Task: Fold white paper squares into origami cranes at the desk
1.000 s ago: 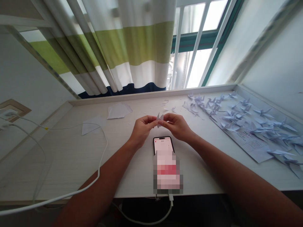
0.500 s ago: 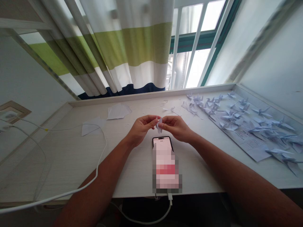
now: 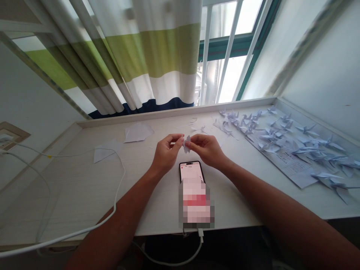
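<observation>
Above the top end of a phone, a small piece of folded white paper (image 3: 186,145) is pinched between my two hands. My left hand (image 3: 168,152) grips its left side with thumb and fingertips. From the right, my right hand (image 3: 206,149) pinches the other side, thumb across the front. The fingers partly cover the paper, so its exact shape is hard to make out. The phone (image 3: 194,187) lies face up on the desk just below the hands, its lit screen partly blurred out.
Several folded paper cranes (image 3: 272,137) spread over the right side, some on a printed sheet (image 3: 292,170). Paper squares (image 3: 137,132) lie at the back left. A white cable (image 3: 123,172) loops across my left forearm; another plug (image 3: 200,234) enters the phone. Paper scraps (image 3: 200,129) lie behind my hands.
My fingers have shifted on the folded paper, which now shows a wider, more spread shape between them. The whole view has moved slightly.
</observation>
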Tool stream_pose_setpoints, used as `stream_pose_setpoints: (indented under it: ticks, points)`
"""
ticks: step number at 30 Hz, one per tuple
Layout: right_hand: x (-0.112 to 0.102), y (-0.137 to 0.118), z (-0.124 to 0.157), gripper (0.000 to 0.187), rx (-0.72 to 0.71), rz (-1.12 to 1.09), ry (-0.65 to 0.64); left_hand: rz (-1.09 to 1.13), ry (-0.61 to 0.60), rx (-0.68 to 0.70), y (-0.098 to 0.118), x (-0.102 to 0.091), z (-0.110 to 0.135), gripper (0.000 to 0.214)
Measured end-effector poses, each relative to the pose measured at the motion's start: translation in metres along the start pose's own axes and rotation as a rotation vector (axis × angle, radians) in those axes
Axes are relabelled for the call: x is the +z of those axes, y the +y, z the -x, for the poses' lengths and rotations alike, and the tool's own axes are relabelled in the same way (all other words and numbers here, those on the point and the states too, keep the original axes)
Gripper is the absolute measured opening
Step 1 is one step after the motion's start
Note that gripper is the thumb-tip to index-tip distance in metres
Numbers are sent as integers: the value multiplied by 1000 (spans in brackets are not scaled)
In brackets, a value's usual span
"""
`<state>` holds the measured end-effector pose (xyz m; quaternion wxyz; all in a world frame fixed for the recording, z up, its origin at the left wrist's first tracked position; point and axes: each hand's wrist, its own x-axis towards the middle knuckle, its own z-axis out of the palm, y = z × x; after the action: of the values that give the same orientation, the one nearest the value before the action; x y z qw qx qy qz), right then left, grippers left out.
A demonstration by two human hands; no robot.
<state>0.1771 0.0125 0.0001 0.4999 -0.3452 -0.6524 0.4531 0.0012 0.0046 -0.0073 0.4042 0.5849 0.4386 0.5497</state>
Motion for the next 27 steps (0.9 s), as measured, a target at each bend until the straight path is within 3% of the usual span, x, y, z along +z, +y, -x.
stream_pose_setpoints:
  ticks: [3, 5, 13, 16, 19, 22, 25, 27]
  points:
    - [-3, 0, -1, 33, -56, 9, 48, -41, -116, -7, 2, 2, 2, 33]
    - [-5, 0, -2, 30, -97, 42, 76, -92, -125, 63, 4, 2, 4, 26]
    - [-5, -16, 5, 12, -389, 314, 143, -377, 96, 565, 5, -3, 3, 13]
    - [-2, -19, 7, 19, -316, 358, 218, -387, 71, 605, 4, -2, 3, 17]
    - [0, -19, 6, 22, -142, 276, 235, -325, 18, 487, 2, 1, 6, 19]
    - [2, -17, 4, 27, -8, 131, 209, -233, 52, 340, 0, 5, 7, 21]
    - [2, -14, 3, 29, 86, 33, 215, -221, 86, 338, 0, 6, 7, 19]
    - [2, -12, 2, 29, 126, 3, 219, -244, 43, 344, 0, 6, 7, 16]
